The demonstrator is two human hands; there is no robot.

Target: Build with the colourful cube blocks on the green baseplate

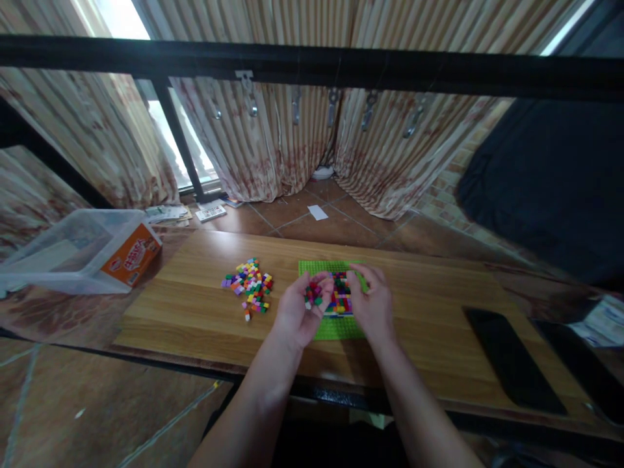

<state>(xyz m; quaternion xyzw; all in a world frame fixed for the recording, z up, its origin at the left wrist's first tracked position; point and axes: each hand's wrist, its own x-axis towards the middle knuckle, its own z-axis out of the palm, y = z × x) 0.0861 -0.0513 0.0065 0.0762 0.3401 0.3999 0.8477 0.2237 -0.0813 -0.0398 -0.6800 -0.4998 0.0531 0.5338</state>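
Note:
A green studded baseplate (336, 331) lies on the wooden table, with a block of multicoloured toy bricks (341, 303) built up in its middle. My left hand (296, 311) is cupped palm up over the plate's left side, curled round several loose toy bricks (313, 294), red, green and white among them. Over the plate's right side, my right hand (374, 300) has its thumb and forefinger bent close together by the built bricks. Whatever may be between those fingertips is too small to make out. Left of my hands, a pile of loose coloured bricks (251, 283) is spread on the table.
A clear plastic bin (73, 276) with an orange label stands beyond the table's left end. Two dark flat panels (511, 357) lie at the right. A black metal bar (312, 64) with hanging hooks crosses in front of the curtains (273, 143).

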